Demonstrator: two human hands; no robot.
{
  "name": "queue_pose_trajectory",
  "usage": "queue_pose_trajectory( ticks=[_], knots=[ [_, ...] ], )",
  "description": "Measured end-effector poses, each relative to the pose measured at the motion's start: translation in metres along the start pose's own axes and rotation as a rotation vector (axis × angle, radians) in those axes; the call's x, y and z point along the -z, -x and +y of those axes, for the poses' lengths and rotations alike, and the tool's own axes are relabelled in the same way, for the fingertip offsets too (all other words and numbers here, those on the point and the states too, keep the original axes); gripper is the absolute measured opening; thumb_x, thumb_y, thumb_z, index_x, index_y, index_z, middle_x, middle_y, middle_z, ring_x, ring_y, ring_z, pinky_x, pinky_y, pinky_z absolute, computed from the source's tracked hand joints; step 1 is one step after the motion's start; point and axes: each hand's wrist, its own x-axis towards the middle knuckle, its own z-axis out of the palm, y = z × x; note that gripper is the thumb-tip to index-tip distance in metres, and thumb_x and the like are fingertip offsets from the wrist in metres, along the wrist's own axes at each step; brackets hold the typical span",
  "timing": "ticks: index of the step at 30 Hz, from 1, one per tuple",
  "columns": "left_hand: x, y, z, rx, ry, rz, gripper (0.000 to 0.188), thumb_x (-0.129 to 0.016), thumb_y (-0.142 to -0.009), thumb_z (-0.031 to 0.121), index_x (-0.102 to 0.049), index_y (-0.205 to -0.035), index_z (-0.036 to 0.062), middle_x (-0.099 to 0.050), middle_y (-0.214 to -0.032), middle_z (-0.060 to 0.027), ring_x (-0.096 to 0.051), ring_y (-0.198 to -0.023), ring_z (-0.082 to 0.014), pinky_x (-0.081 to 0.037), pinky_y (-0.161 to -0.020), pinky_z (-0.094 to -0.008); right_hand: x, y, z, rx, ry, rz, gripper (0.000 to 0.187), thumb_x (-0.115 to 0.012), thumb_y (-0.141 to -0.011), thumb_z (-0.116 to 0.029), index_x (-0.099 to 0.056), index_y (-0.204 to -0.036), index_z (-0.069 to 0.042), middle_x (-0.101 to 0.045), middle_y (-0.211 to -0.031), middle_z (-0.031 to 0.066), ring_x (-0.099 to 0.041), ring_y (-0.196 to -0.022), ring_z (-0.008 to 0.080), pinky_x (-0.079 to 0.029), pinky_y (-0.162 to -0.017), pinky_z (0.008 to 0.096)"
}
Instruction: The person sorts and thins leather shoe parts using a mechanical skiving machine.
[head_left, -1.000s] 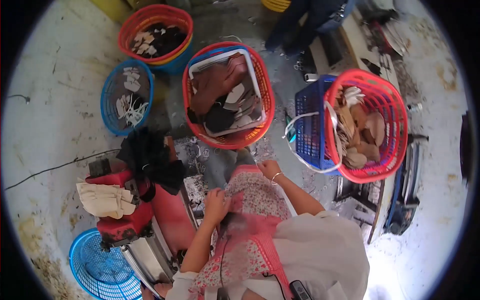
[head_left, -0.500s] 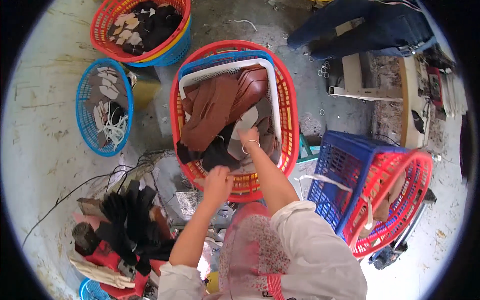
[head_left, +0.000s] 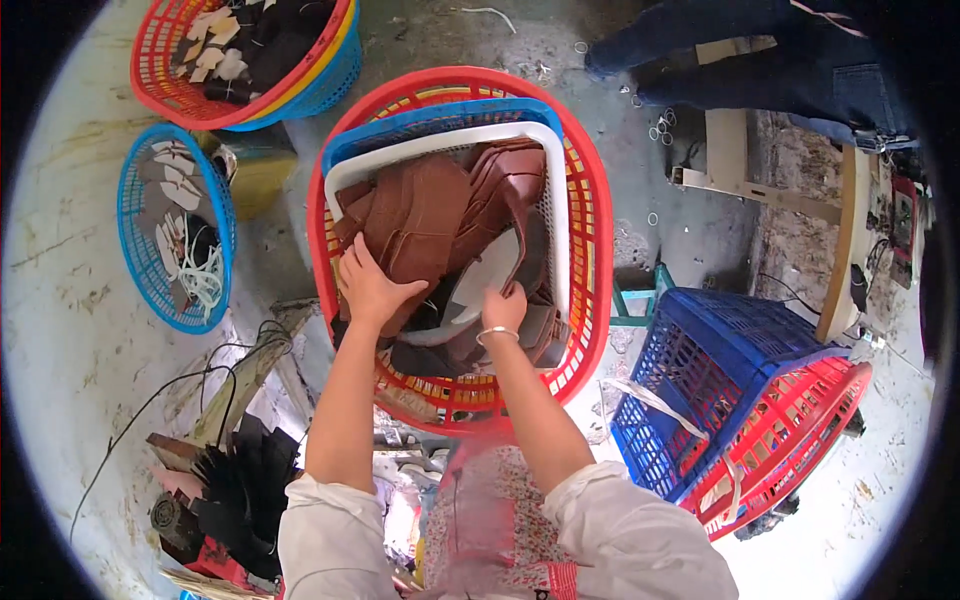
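Observation:
Brown leather pieces (head_left: pixel 425 215) lie piled in a white basket (head_left: pixel 560 210), which sits with a blue basket (head_left: pixel 430 122) inside a large red basket (head_left: pixel 600 240). My left hand (head_left: pixel 370 290) rests on the near-left side of the pile, fingers and thumb spread. To its right, the fingers of my right hand (head_left: pixel 505 308) are closed on a curved leather piece (head_left: pixel 490 272) whose pale grey underside faces up. Darker pieces lie below and around my hands, partly hidden.
Nested baskets of scraps (head_left: pixel 240 100) stand at the far left, near a blue basket (head_left: pixel 128 220) with pale strips. Blue and red baskets (head_left: pixel 670 380) lean at the right. Dark scraps (head_left: pixel 245 490) lie at the near left. A person's dark-trousered legs (head_left: pixel 740 60) are at the far right.
My left hand has moved forward from the red basket's near rim onto the brown pile, its fingers now spread. My right hand has shifted slightly nearer, and the pale-backed piece has turned.

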Motion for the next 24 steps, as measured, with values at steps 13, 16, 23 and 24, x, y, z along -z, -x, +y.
queue_pose_trajectory(
  ticks=[13, 16, 23, 24],
  knots=[
    [-0.002, 0.011, -0.019, -0.284, 0.174, 0.141, 0.065, -0.081, -0.060, 0.020, -0.047, -0.111, 0.0010, -0.053, -0.112, -0.0202, -0.049, -0.109, -0.0391, -0.043, -0.086, -0.0476, -0.042, 0.057, -0.023, 0.123, -0.595, -0.510, 0.064, -0.078, -0.074, -0.020, -0.038, -0.120, 0.000, -0.049, -0.113, 0.0110, -0.049, -0.107, 0.0206, -0.042, -0.094, 0.0356],
    [0.013, 0.025, -0.017, -0.197, 0.577, -0.209, 0.056, -0.073, -0.069, 0.015, -0.044, -0.114, 0.0002, -0.064, -0.094, -0.0257, -0.062, -0.092, -0.0403, -0.048, -0.078, -0.0425, -0.026, 0.061, -0.024, 0.102, -0.697, -0.695, 0.070, -0.078, -0.073, -0.013, -0.036, -0.127, 0.002, -0.048, -0.119, 0.0128, -0.048, -0.112, 0.0224, -0.041, -0.096, 0.0341],
    [0.050, 0.049, 0.015, -0.500, 0.521, -0.296, 0.086, -0.079, -0.068, 0.031, -0.034, -0.135, 0.0004, -0.055, -0.119, -0.0223, -0.054, -0.110, -0.0382, -0.045, -0.091, -0.0395, 0.012, 0.071, -0.012, 0.222, -0.919, -0.711, 0.047, -0.055, -0.089, -0.001, -0.037, -0.132, -0.001, -0.049, -0.122, 0.0053, -0.048, -0.116, 0.0179, -0.037, -0.099, 0.0302],
    [0.043, 0.047, 0.023, -0.447, 0.505, -0.381, 0.084, -0.078, -0.069, 0.031, -0.036, -0.134, 0.0005, -0.057, -0.116, -0.0227, -0.055, -0.108, -0.0386, -0.046, -0.089, -0.0405, 0.009, 0.066, -0.007, 0.232, -0.855, -0.616, 0.041, -0.057, -0.090, -0.006, -0.043, -0.128, 0.000, -0.053, -0.117, 0.0072, -0.050, -0.111, 0.0183, -0.038, -0.096, 0.0296]
  ],
)
